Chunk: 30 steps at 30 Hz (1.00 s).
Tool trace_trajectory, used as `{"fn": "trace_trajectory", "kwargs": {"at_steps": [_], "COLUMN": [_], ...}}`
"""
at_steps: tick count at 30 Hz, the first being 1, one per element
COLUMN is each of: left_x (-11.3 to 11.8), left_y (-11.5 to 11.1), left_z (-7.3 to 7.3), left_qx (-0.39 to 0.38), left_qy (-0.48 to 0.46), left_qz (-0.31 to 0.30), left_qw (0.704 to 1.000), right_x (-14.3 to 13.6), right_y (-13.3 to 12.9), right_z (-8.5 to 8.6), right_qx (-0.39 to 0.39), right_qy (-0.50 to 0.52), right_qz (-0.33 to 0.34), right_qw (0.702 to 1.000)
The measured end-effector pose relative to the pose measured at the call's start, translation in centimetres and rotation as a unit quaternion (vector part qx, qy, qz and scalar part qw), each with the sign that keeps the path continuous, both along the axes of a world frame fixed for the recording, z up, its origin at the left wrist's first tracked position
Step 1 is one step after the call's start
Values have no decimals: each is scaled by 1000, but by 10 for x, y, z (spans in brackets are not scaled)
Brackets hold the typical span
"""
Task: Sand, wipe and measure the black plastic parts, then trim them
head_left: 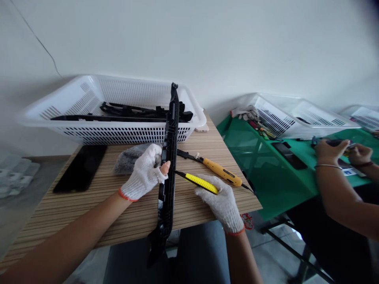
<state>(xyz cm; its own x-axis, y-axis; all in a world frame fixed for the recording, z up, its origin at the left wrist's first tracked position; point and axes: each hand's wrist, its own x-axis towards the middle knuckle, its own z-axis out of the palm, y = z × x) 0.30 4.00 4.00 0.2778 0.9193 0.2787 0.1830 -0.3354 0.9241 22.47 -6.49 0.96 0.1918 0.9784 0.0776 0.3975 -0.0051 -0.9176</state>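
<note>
My left hand (145,171), in a white knit glove with the thumb tip bare, grips a long black plastic trim piece (168,157) around its middle. The piece stands lengthwise in front of me, its lower end over my lap. In my gloved right hand (220,199) is a yellow-and-black utility knife (201,183), whose tip meets or nearly meets the right side of the trim piece. Behind the knife, a yellow-orange corded tool (222,171) lies on the wooden table (130,217). A clear bag (127,159) with grey contents lies behind my left hand.
A white basket (127,134) holding several black plastic parts (133,114) stands at the back. A black phone-like slab (81,167) lies on the left. To the right, a co-worker's hands (330,152) hold a dark object over a green table (299,177) with another white basket (290,122).
</note>
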Motion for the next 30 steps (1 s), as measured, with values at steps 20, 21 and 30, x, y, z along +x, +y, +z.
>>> {"fn": "trace_trajectory", "kwargs": {"at_steps": [20, 21, 30], "left_x": [-2, -2, -5], "left_y": [13, 15, 22], "left_z": [1, 0, -7], "left_qx": [-67, -68, 4], "left_qy": [-2, 0, -6], "left_qz": [-87, -83, -72], "left_qw": [994, 994, 997], "right_x": [3, 3, 3], "right_y": [-1, -1, -1], "right_z": [3, 3, 5], "right_qx": [-10, -10, -17], "right_qy": [-95, -91, -70], "right_qz": [97, 98, 92], "right_qw": [991, 991, 993]}}
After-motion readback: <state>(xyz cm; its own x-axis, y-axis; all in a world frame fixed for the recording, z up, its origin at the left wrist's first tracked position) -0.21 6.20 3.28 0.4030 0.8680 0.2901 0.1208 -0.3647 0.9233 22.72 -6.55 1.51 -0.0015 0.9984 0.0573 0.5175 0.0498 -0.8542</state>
